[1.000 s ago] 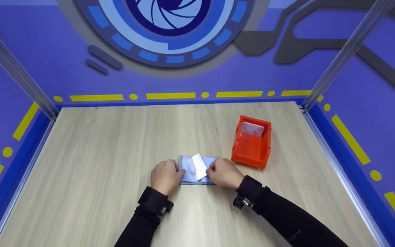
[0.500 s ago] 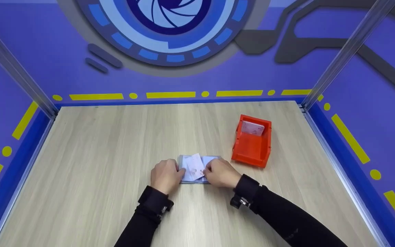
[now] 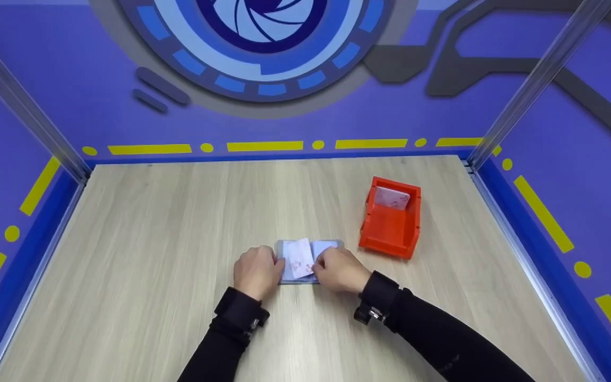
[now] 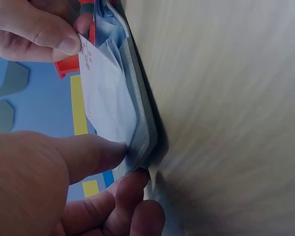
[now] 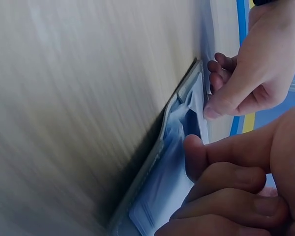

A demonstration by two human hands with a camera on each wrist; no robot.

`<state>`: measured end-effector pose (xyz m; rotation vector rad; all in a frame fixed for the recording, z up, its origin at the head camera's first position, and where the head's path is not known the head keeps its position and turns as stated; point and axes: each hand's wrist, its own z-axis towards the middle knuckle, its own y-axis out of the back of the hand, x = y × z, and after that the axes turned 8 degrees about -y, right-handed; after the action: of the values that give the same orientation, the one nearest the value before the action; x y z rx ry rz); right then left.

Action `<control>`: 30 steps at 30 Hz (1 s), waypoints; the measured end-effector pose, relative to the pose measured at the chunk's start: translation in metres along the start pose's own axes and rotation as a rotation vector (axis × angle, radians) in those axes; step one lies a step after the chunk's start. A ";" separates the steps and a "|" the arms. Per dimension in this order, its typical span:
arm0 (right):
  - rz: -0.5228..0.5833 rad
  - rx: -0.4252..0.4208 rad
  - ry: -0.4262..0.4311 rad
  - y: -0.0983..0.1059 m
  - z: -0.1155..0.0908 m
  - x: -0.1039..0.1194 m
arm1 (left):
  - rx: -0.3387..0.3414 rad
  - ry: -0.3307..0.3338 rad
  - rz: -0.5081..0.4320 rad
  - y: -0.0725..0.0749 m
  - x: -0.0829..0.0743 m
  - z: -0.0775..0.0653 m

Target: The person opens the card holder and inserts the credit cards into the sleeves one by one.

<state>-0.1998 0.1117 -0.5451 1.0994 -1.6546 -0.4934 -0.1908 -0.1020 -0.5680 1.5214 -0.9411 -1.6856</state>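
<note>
A grey card holder point(image 3: 324, 245) with clear plastic sleeves lies spread on the table between both hands. My left hand point(image 3: 256, 273) grips its left end, thumb on top and fingertips at the edge underneath, as the left wrist view shows. A white card point(image 3: 300, 258) with a pink pattern stands tilted over the sleeves. My right hand point(image 3: 341, 269) pinches the lower right corner of this card between thumb and finger. In the left wrist view the card's point(image 4: 103, 83) lower edge meets the sleeves; whether it is inside one I cannot tell. The right hand covers part of the holder's right half.
An orange-red bin point(image 3: 387, 231) stands behind and right of the right hand. Another pink-patterned card point(image 3: 392, 198) leans against its far wall. The wooden table point(image 3: 178, 223) ends at blue walls point(image 3: 284, 124) on the back and sides.
The right hand has moved slightly left with the card. The card has turned so that its pink-patterned face shows more. The left hand has stayed in place.
</note>
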 end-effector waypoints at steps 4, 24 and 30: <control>-0.003 0.002 0.015 -0.003 0.002 0.002 | -0.011 -0.009 -0.005 0.000 -0.001 -0.001; -0.047 0.022 0.029 0.000 0.005 0.005 | 0.010 -0.023 -0.021 0.006 -0.001 -0.001; -0.007 -0.056 -0.002 0.032 0.006 0.005 | 0.004 -0.019 -0.018 0.011 -0.001 -0.002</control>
<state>-0.2188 0.1224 -0.5206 1.0646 -1.6295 -0.5421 -0.1889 -0.1070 -0.5581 1.5231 -0.9446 -1.7145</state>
